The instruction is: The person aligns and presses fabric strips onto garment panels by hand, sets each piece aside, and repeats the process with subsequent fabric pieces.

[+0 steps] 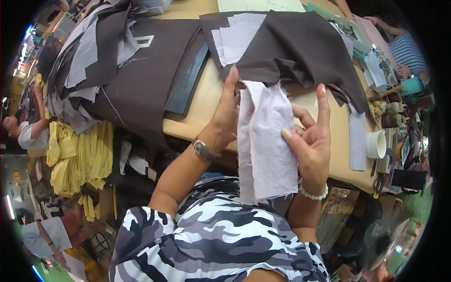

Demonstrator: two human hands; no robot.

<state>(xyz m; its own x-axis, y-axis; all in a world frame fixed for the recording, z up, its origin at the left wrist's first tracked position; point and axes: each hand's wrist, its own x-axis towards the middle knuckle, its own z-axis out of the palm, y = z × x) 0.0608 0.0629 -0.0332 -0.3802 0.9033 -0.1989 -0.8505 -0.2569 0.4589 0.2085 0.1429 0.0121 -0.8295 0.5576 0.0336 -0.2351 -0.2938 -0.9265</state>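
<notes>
A pale lilac fabric piece [273,141] with frayed edges hangs folded between my two hands, in front of my body. My left hand [226,104] grips its upper left edge, thumb pointing up; its other fingers are hidden behind the cloth. On the other side, my right hand [314,143] pinches the cloth's right edge between thumb and bent fingers, while one finger points upward. Just beyond my hands, dark brown fabric [305,47] lies rumpled on the table, its lower part close to the cloth I hold. Several pale fabric pieces [240,35] rest on it.
More dark brown fabric [145,70] covers the table's left side beside a dark flat bar [188,89]. At right stand a white cup [376,144] and scissors [377,187]. Yellow fabric [80,155] hangs at left. Other people are at the left and far right.
</notes>
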